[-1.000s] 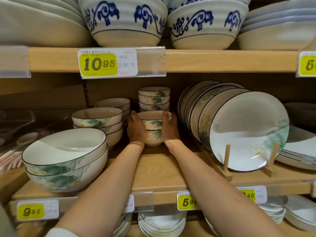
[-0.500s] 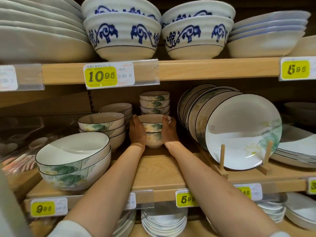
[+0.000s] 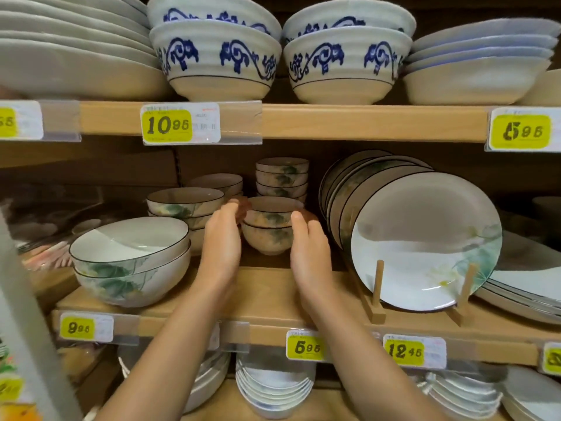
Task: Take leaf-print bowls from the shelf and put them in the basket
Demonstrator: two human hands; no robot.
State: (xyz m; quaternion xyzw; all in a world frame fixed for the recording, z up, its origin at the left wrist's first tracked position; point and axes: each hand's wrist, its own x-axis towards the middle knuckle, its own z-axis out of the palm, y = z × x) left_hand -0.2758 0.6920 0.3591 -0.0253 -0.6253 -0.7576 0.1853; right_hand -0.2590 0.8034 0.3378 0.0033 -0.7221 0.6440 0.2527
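Nearest, both my forearms reach up over the front edge of the wooden shelf (image 3: 267, 287), which carries a yellow 5.95 price label (image 3: 305, 347) just below my right wrist. My left hand (image 3: 221, 241) and right hand (image 3: 310, 250) stand palm to palm on either side of a stack of two small leaf-print bowls (image 3: 268, 226). The fingers of both hands are extended and only slightly curved, not closed round anything. A gap shows between my left palm and the stack. My right thumb lies just beside the lower bowl's wall. The fingertips are blurred and in shadow, so contact with the rim cannot be confirmed. The stack rests upright on the shelf board, mid-depth.

To the left front sit two large nested leaf-print bowls (image 3: 130, 262). To the right, plates (image 3: 425, 238) stand on edge in a wooden rack (image 3: 378, 290).

Behind the stack stands a taller pile of small bowls (image 3: 282, 177), with medium bowls (image 3: 185, 202) to its left. On the shelf above stand blue-patterned bowls (image 3: 218, 56).
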